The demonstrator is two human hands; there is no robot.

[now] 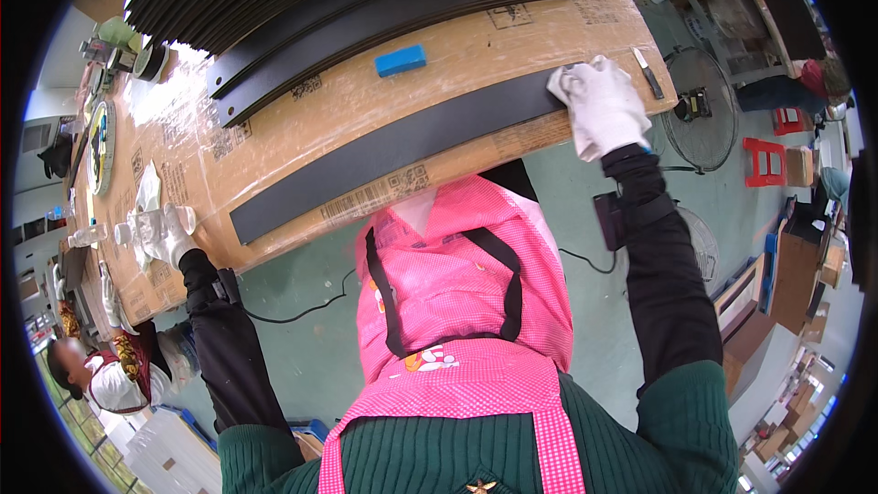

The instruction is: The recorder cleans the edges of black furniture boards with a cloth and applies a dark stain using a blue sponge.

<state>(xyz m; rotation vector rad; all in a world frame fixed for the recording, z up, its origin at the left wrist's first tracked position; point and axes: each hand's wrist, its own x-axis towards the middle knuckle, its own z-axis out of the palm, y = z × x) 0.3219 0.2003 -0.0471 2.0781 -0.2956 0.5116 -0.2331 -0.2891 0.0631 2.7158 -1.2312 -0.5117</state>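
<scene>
A long dark grey flat strip (393, 146) lies along the near edge of the cardboard-covered table (302, 142). At its right end my right hand (599, 105), in a white glove, presses down with the fingers curled in; whatever they may hold is hidden. Off the strip's left end, my white-gloved left hand (171, 240) is closed around a small clear plastic bottle (186, 219), tipped on its side. Beside the bottle is a crumpled white cloth (148, 187). A blue block (401, 60) rests beyond the strip, touched by neither hand.
Stacked dark strips (366, 9) fill the table's far side. A utility knife (648, 73) lies near the right corner. Rolls of tape (150, 60) sit far left. A floor fan (700, 110) and red stool (765, 163) stand right; another person (119, 375) is at left.
</scene>
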